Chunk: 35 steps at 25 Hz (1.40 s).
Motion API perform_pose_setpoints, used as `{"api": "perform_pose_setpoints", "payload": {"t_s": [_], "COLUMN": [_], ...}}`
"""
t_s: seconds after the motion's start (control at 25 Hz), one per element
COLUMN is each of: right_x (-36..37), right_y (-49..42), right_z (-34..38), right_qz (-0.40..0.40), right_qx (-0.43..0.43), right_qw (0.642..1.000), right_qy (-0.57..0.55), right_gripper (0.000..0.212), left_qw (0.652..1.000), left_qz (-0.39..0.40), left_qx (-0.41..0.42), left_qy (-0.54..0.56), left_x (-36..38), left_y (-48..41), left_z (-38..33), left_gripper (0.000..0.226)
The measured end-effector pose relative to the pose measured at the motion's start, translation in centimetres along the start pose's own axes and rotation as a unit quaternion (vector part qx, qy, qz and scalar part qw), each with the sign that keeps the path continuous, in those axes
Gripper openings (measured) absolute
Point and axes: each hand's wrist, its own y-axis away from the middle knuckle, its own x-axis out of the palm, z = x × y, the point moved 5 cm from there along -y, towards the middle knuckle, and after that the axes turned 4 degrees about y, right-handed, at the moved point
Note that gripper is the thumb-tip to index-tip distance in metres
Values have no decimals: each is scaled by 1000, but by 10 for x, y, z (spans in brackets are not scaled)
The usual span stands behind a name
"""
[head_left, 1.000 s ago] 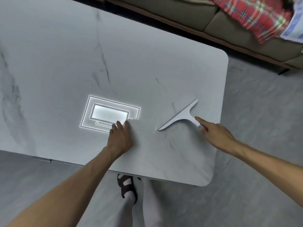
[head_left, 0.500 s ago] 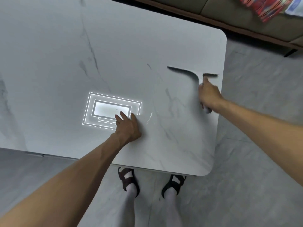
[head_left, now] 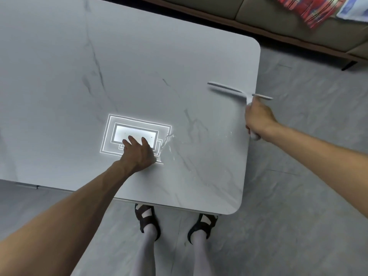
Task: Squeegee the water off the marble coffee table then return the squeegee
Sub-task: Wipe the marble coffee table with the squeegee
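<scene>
Both hands are employed: with the left hand (head_left: 139,151) resting open on the tabletop (head_left: 59,76), the squeegee (head_left: 226,90) gripped in the right hand (head_left: 258,118) is best drawn evenly through the water (head_left: 168,139).

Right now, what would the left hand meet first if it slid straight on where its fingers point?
The way looks free: ahead of the left hand lies only the marble table with a light's reflection.

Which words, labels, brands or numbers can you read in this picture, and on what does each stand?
None readable. The white T-shaped squeegee in the right hand shows no marking; the grey-veined white marble coffee table bears only a bright rectangular lamp reflection; the red plaid cloth carries pattern, no lettering.
</scene>
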Motion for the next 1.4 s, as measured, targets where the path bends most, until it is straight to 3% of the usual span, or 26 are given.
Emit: {"api": "perform_pose_setpoints", "payload": {"t_s": [0.08,0.16,0.28,0.44,0.52,0.64,0.76,0.84,0.96,1.04,1.12,1.28,1.4], "right_x": [0,15,49,78,75,72,108,145,204,230,238,203,154], "right_y": [-17,-6,41,101,107,99,98,106,124,134,132,94,59], "right_z": [5,7,-3,-6,1,34,81,111,150,164,164,124,73], "right_qz": [7,28,64,116,80,-14,71,139,176,192,189,154,133], "right_qx": [34,54,102,134,90,-88,-250,-333,-432,-450,-448,-404,-347], "right_qw": [999,996,990,978,989,995,961,923,861,842,842,868,890], "right_qy": [-42,-60,-76,-107,-87,35,88,133,204,226,233,246,264], "right_gripper": [43,45,67,55,45,25,27,27,25,27,33,33,34], "left_qw": [1000,999,998,998,998,974,910,885,885,894,917,953,960], "left_qz": [-1,-32,-51,-53,-64,-154,-234,-275,-288,-281,-276,-187,-210], "left_qx": [11,12,-14,14,21,46,-47,-99,-142,-154,-112,-8,81], "left_qy": [-27,24,31,-28,12,159,339,362,337,313,266,240,167], "left_x": [-5,-12,-14,-10,-11,-19,-21,-25,-26,-24,-22,-8,-9], "left_y": [4,5,6,8,15,31,46,56,58,55,52,41,37], "left_z": [-2,-4,2,10,11,38,102,140,175,179,166,123,84], "left_gripper": [63,57,52,60,61,38,31,35,41,42,35,55,47]}}
